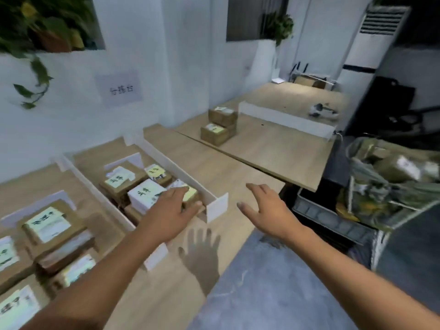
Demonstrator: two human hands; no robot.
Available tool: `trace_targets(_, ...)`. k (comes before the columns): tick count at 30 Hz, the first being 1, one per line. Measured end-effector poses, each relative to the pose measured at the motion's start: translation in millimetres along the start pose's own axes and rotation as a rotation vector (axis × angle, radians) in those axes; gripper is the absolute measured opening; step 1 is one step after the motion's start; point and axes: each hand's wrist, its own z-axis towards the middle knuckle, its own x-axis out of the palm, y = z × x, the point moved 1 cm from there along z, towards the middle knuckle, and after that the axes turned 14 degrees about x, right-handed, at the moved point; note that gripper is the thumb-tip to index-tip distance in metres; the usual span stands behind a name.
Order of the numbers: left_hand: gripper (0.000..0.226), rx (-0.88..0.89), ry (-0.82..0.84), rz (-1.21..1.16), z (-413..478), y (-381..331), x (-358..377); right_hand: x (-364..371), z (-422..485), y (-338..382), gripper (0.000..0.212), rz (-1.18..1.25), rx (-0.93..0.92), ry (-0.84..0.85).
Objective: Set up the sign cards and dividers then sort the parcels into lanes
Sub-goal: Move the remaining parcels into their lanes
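Observation:
White dividers split the wooden table [181, 282] into lanes. The middle lane holds several brown and white parcels [142, 194] with yellow labels. My left hand [173, 210] rests with straight fingers on the nearest parcel [190, 198] in that lane, beside the right divider [181, 170]. My right hand [264, 208] hovers open over the bare lane to the right, holding nothing. The left lane holds more labelled parcels [50, 225]. A white sign card [123, 160] stands at the back of the middle lane. Farther back, three parcels [220, 126] are stacked on a second table.
A long white divider [285, 120] stands on the far table [273, 148]. A grey crate [333, 220] and a sack of parcels [392, 172] sit to the right, below table level. A paper sign [121, 90] hangs on the wall. Grey floor lies front right.

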Motion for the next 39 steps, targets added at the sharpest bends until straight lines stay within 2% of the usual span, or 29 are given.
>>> trace_targets(7, 0.07, 0.194, 0.082, -0.008, 144, -105, 79, -62, 60, -129, 0.069, -0.012, 0.105, -0.082)
trace_targets(13, 0.071, 0.193, 0.089, -0.05, 267, -109, 139, -77, 170, -191, 0.064, -0.022, 0.09, -0.083)
trace_targets(21, 0.072, 0.086, 0.018, -0.143, 451, -96, 185, -105, 344, -254, 0.069, -0.153, 0.03, 0.022)
trace_targets(27, 0.072, 0.006, 0.024, -0.142, 548, -93, 203, -121, 453, -289, 0.068, -0.069, 0.003, 0.074)
trace_targets(33, 0.078, -0.183, -0.037, -0.108, 631, -76, 224, -116, 577, -329, 0.068, 0.033, -0.109, 0.142)
trace_targets(39, 0.077, -0.377, -0.218, -0.078, 702, -68, 228, -119, 697, -342, 0.074, 0.115, -0.244, 0.238)
